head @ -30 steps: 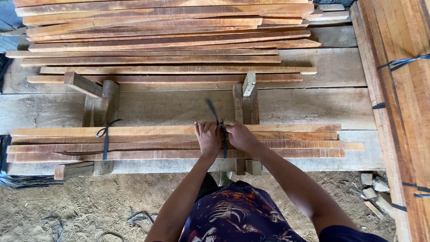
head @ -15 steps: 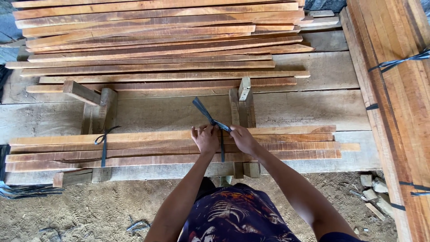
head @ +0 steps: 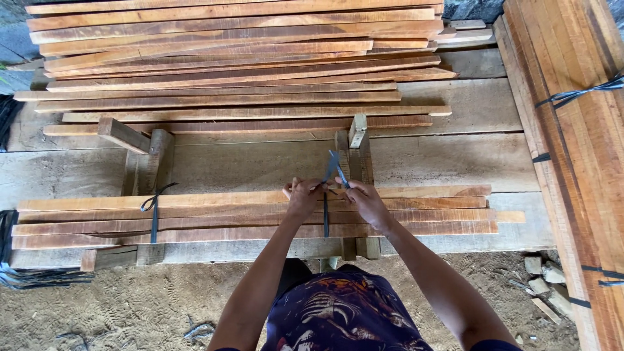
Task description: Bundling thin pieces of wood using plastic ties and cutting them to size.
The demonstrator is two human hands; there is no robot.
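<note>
Your left hand [head: 303,197] and right hand [head: 365,200] sit close together on top of the bundle of wooden slats [head: 260,218], and both are pinched shut on the dark plastic strap [head: 325,218] that rings it. The fingers are curled tight around the strap ends, which stick up and away from you in a short crossed V above your knuckles. Below your hands the strap runs straight down the near face of the bundle, across the slats.

The bundle lies with its long axis left to right in front of you, resting on a pair of wooden cradles [head: 354,153] set on a broad plank bench [head: 455,162]. Its right end reaches past the right cradle, with one slat poking out further than the rest. A second strap, already knotted [head: 155,208], circles the bundle near its left end, over the left cradle [head: 146,153].

Beyond the bench, a loose stack of slats [head: 234,65] lies parallel to your bundle. On your right, strapped bundles [head: 572,130] run away from you, bound with the same dark strap. A sheaf of spare straps [head: 26,276] lies on the sandy ground [head: 97,312] at your left.
</note>
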